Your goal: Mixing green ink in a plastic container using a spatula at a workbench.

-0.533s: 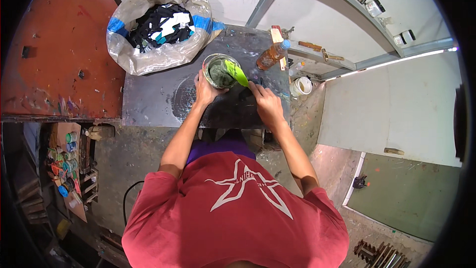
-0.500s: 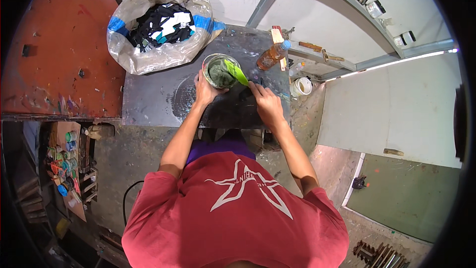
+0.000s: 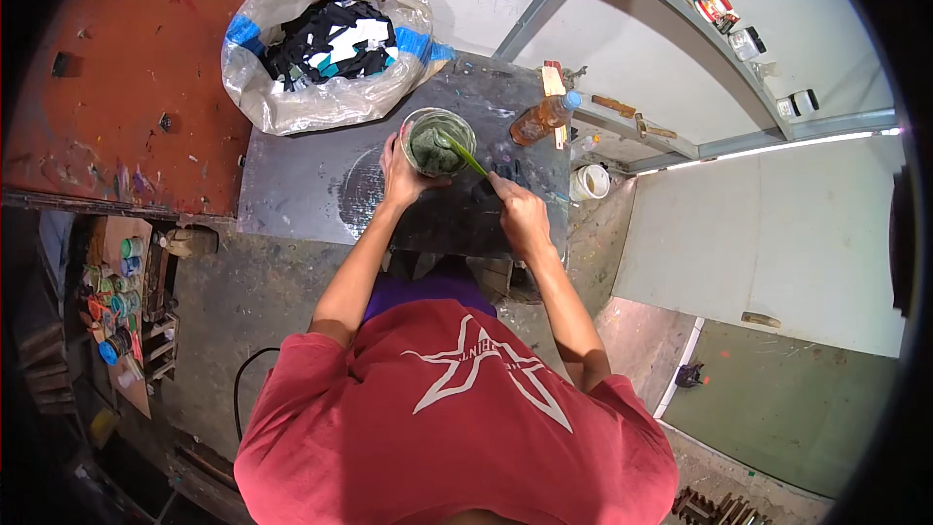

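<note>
A round tub [image 3: 434,111] with grey-green paste inside is tilted over the dark tabletop. My left hand [image 3: 405,177] is wrapped round the tub's near left side. In my right hand [image 3: 525,219] is the handle of a bright green spatula [image 3: 467,157], closed in my fingers. Its blade dips into the paste and shows edge-on, partly hidden there. Beyond my right hand, an orange-brown bottle [image 3: 540,120] with a blue cap stands near the table's right edge.
A translucent sack [image 3: 321,117] of black and white fabric scraps sits at the table's far left. A reddish-brown board [image 3: 126,107] lies alongside the dark table [image 3: 292,204]. A white bucket [image 3: 589,183] stands beyond its right edge. Jars [image 3: 746,43] line the wall ledge.
The green spatula has turned from showing its broad blade to edge-on, with its tip in the paste. My right hand has shifted slightly nearer to me; my left still holds the tub.
</note>
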`<state>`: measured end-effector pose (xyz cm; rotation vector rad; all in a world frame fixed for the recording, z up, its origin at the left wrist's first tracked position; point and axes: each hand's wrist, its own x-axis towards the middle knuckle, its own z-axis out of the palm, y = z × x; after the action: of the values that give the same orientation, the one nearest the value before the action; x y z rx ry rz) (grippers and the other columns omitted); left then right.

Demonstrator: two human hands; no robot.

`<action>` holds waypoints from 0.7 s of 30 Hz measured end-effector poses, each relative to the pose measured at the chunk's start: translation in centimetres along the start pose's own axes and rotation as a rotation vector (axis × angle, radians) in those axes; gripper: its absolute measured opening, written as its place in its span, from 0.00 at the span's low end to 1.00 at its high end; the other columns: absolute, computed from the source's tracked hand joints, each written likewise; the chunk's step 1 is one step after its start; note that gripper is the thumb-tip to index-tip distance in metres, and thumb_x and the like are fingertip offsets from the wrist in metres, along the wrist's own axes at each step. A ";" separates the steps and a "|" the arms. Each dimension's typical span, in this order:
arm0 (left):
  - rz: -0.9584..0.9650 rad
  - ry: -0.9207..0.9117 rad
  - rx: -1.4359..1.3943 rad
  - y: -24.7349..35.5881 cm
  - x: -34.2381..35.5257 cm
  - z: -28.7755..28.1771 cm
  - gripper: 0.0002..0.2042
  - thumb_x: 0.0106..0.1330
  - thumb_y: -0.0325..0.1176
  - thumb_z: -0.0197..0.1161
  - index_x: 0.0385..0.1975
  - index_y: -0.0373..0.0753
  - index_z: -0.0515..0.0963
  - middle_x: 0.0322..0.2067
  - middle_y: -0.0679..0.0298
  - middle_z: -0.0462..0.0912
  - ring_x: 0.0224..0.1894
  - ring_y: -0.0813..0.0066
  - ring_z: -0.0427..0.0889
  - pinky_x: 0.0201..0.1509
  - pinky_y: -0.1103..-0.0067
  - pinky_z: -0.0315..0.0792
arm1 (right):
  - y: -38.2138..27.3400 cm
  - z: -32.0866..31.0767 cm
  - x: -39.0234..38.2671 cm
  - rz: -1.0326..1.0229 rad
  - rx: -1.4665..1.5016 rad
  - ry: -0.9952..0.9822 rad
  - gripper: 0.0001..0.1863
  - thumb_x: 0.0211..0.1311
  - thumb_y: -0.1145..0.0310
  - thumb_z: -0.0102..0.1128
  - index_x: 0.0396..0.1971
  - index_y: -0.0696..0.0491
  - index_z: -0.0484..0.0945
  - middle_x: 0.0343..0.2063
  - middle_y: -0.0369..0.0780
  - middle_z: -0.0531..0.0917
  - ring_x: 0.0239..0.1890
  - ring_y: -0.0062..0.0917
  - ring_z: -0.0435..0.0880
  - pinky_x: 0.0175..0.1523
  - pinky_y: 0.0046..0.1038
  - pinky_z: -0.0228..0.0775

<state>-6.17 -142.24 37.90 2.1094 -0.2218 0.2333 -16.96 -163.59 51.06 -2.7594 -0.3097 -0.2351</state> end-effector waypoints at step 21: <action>-0.016 -0.007 0.043 -0.8 -0.4 0.6 0.60 0.26 0.49 0.90 0.68 0.41 0.68 0.66 0.54 0.71 0.72 0.46 0.61 0.76 0.56 0.55 | 0.0 -0.5 0.1 0.000 0.001 0.024 0.30 0.55 0.84 0.51 0.60 0.53 0.80 0.51 0.45 0.86 0.49 0.42 0.86 0.54 0.41 0.80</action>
<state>-6.31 -142.34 36.84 2.1538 -0.2058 0.2227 -16.91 -163.75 51.52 -2.7534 -0.3040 -0.2686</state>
